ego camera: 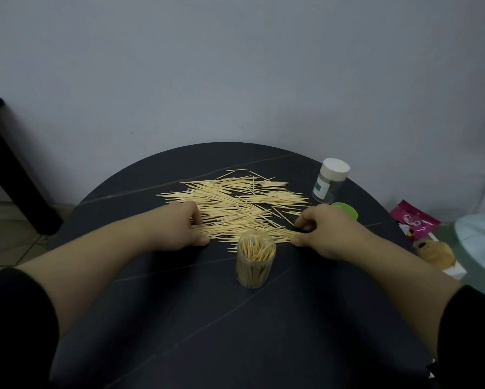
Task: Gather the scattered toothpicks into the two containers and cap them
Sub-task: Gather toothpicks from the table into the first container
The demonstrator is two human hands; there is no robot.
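Observation:
Several pale wooden toothpicks point(235, 203) lie scattered across the middle of the dark round table point(207, 318). My left hand point(179, 226) grips the left end of a bundle at the near edge of the pile, and my right hand point(322, 231) pinches its right end. An uncapped clear container point(255, 261) full of upright toothpicks stands just in front of the pile between my hands. A second clear container point(329, 182) with a white cap stands at the back right. A green cap point(345, 210) lies beside my right hand.
A pink packet point(414, 220), a yellowish lump point(435, 252) on paper and a pale round dish point(480, 237) sit off the table's right edge. A dark piece of furniture point(8, 164) stands at the left. The wall is close behind the table.

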